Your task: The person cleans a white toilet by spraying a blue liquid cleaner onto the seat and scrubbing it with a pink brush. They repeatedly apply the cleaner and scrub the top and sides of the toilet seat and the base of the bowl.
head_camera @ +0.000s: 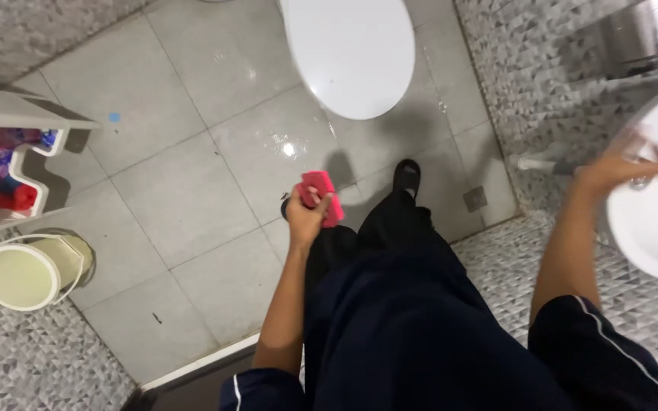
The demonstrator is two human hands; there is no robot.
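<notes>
- The left hand (304, 215) is closed in a fist around a pink sponge (323, 194), fingers wrapped over its middle so both ends stick out; it is held out in the air above the floor, in front of the person's legs.
- The right hand (634, 164) is stretched out to the side and rests on the rim of a white washbasin (649, 243). It is blurred, and something pale shows at the fingertips, but I cannot tell whether the fingers are gripping it or just lying over it.
- The person wears dark trousers and dark short sleeves with a thin white stripe, and one black shoe (406, 175) is planted on the floor just past the sponge.
- The floor (184, 198) is large grey tiles, with a wet shine near the middle and a small drain cover (474, 199) set in it over toward the basin side.
- Beyond the shoe stands a white toilet (352, 49) with its lid down.
- The walls are covered in small grey mosaic tiles.
- Off to the left, well away from both hands, a white shelf unit (20, 125) holds coloured bottles, and just beside it on the floor sits a pale round bin (28, 274) with a wire handle.
</notes>
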